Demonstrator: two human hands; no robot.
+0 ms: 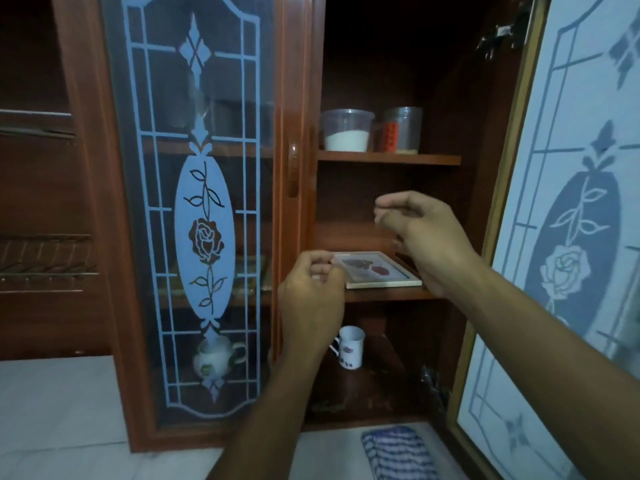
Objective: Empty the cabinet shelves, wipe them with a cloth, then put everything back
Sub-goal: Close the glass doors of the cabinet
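Tray (pixel 382 271), flat, pale-rimmed, red-printed, lies on middle shelf (pixel 391 295).

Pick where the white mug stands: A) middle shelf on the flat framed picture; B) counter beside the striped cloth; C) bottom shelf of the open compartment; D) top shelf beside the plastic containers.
C: the mug stands on the bottom shelf, beneath the shelf holding the framed picture.
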